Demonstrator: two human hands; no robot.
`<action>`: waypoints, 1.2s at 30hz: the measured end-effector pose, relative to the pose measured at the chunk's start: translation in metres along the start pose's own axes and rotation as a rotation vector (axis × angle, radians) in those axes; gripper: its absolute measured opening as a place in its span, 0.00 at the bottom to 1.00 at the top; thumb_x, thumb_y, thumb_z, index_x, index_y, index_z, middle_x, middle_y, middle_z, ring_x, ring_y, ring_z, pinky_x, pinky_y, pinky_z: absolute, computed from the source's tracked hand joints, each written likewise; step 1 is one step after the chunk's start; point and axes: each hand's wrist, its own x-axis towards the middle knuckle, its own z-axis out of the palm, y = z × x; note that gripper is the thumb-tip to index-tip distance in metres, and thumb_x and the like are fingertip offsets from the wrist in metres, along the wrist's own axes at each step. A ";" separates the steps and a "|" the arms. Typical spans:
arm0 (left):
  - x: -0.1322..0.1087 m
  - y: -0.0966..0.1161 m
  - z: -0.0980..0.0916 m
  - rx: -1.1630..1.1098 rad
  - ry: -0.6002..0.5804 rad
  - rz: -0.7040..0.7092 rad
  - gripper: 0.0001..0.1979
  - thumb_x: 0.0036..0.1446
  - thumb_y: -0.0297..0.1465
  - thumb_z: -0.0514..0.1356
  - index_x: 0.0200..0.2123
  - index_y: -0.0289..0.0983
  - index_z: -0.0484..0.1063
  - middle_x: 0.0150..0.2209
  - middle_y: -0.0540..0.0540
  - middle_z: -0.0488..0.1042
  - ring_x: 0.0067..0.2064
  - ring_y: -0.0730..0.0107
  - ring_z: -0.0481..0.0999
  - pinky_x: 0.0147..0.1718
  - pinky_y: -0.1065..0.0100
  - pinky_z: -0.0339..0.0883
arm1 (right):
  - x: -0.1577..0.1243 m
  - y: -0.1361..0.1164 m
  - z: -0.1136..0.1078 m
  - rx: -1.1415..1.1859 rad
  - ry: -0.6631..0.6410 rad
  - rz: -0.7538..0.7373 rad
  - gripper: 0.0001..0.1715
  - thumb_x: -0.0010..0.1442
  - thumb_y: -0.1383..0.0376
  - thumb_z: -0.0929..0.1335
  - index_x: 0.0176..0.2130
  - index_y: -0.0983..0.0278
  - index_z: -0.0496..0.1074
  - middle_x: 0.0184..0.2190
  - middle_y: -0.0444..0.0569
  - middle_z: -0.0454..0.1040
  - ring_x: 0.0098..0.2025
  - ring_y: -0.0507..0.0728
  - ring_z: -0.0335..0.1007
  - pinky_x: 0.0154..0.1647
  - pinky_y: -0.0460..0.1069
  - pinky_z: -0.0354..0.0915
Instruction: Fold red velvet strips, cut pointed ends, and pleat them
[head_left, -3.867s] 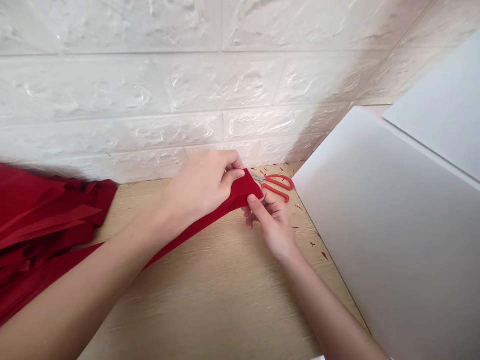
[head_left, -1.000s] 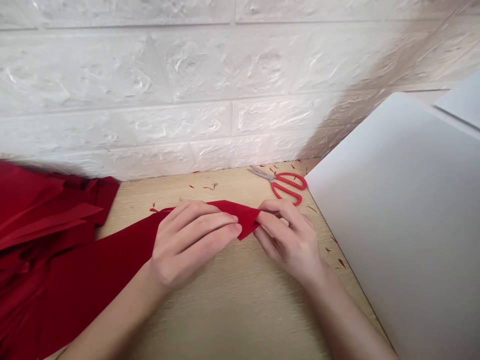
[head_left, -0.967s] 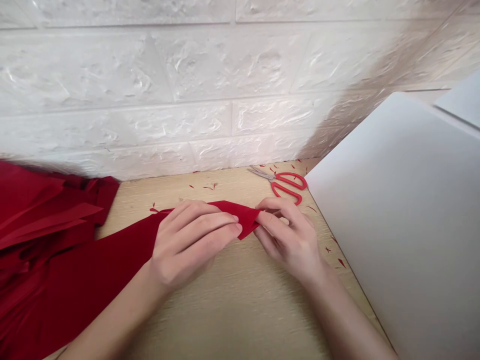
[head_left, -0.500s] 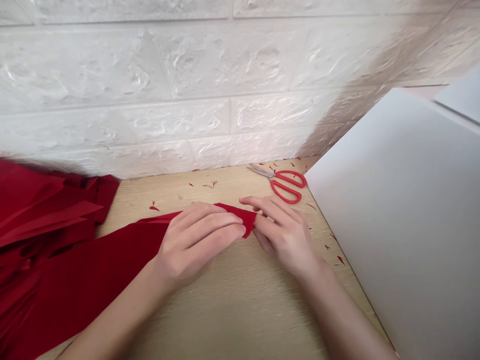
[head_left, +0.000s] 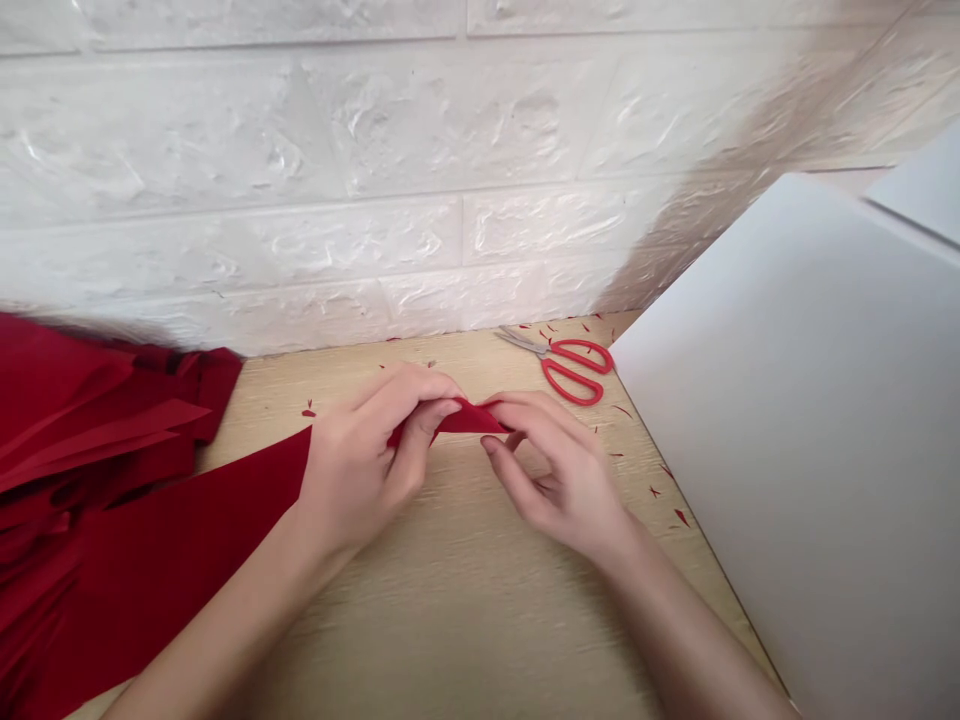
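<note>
A long strip of red fabric (head_left: 202, 540) runs from the left up to my hands, its narrow end folded between them. My left hand (head_left: 375, 445) pinches that end between thumb and fingers. At the tip, my right hand (head_left: 562, 460) has its fingers curled over the fabric, with the thumb just below the lower edge. Part of the strip is hidden behind my left hand. Beyond my right hand, red-handled scissors (head_left: 574, 370) lie on the table with their blades towards the wall.
A heap of red fabric (head_left: 82, 420) lies at the left. Small red scraps (head_left: 681, 517) are scattered over the wooden table (head_left: 465, 600). A white brick-patterned wall (head_left: 375, 150) rises behind, and a large white panel (head_left: 810, 430) stands on the right.
My left hand has turned so that its thumb now shows, gripping the fabric from the near side. The fabric's end has folded narrower, and my right thumb has come into view beneath it.
</note>
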 end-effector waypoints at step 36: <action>0.005 -0.007 0.000 -0.345 -0.230 -0.331 0.12 0.59 0.35 0.66 0.46 0.38 0.73 0.40 0.46 0.83 0.38 0.67 0.82 0.34 0.69 0.76 | 0.003 -0.001 0.013 0.509 0.234 0.419 0.13 0.62 0.61 0.73 0.44 0.59 0.69 0.28 0.42 0.79 0.30 0.53 0.80 0.34 0.48 0.77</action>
